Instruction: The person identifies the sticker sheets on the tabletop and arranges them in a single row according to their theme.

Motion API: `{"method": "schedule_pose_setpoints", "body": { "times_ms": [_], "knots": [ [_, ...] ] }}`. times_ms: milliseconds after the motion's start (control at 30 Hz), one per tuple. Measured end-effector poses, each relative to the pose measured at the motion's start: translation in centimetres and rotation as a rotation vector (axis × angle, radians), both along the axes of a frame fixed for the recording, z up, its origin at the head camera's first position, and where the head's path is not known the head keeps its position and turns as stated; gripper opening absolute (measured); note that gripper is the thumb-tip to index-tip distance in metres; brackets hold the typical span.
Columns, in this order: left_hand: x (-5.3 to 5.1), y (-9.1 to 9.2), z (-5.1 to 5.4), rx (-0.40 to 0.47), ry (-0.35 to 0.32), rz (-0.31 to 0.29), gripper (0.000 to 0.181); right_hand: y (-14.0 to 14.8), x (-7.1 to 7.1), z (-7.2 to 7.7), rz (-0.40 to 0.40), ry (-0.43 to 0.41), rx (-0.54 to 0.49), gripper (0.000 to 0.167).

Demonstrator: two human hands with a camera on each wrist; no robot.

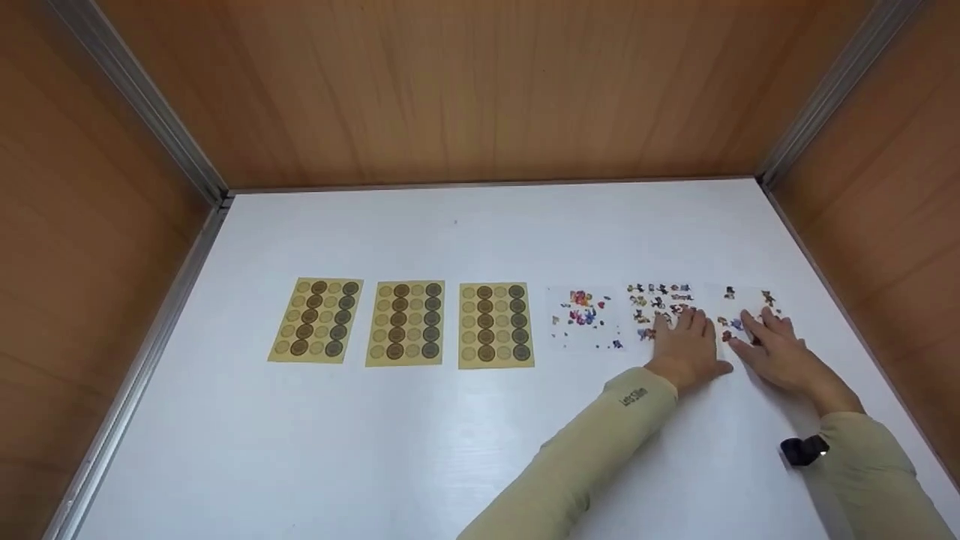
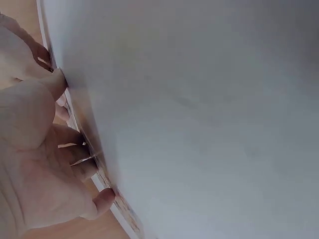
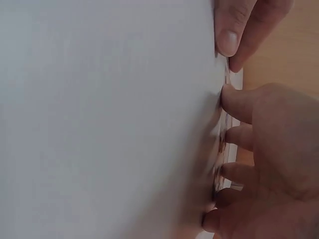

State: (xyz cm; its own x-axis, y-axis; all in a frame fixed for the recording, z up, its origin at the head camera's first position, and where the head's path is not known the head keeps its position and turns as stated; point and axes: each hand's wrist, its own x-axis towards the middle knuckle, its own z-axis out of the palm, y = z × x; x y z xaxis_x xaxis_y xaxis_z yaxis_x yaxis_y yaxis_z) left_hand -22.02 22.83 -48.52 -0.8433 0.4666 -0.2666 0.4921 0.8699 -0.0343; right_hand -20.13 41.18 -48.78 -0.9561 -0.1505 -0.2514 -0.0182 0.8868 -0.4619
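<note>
My left hand [image 1: 686, 349] rests with fingers spread on a clear sticker sheet [image 1: 660, 300] printed with small cartoon figures, covering its lower right part. Beside it, my right hand [image 1: 780, 360] touches the rightmost clear sticker sheet [image 1: 750, 300], which carries scattered small figures and is partly hidden under the fingers. In the left wrist view, the fingertips of the left hand [image 2: 45, 174] meet the white tabletop. The right wrist view shows the right hand [image 3: 279, 149] with its fingertips down on the surface, the left thumb close by.
Left of the hands lies another clear sheet [image 1: 583, 334] with colourful stickers. Three tan sheets of round stickers, the left [image 1: 309, 289], middle [image 1: 375, 358] and right [image 1: 495, 364], continue the row on the white table [image 1: 337, 450]. Wood-grain panels [image 1: 480, 90] enclose the sides and back.
</note>
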Motion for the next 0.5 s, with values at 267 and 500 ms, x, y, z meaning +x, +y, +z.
{"method": "schedule_pose_setpoints", "body": {
  "times_ms": [267, 500],
  "knots": [
    [0.13, 0.45, 0.40, -0.005, -0.020, 0.038, 0.082, 0.49, -0.28, -0.09, 0.017, -0.072, 0.027, 0.082],
    [0.09, 0.62, 0.82, -0.013, -0.053, 0.054, 0.080, 0.57, -0.38, -0.24, 0.025, -0.109, -0.001, 0.083]
  ]
}}
